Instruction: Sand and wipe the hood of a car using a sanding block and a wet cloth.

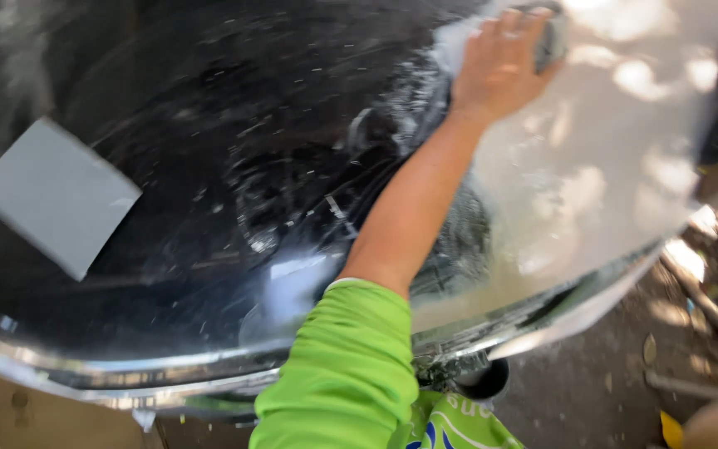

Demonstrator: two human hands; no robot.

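1. Car panel [168, 208]: black, glossy, wet; suds top centre, glare at rt.
2. Grey square patch [56, 195] on panel, well left of arm.
3. Right hand [500, 66]: fingers spread flat, pressing grey sponge [552, 37] onto soapy panel, top rt. Judgement: keep pad flat, overlapping strokes.
4. Left hand: not seen.

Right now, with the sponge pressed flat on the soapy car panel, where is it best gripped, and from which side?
From above, as the hand does: palm flat on top of the sponge, fingers curled over its far edge. It lies flat against the wet car panel, so only the top and edges are free.
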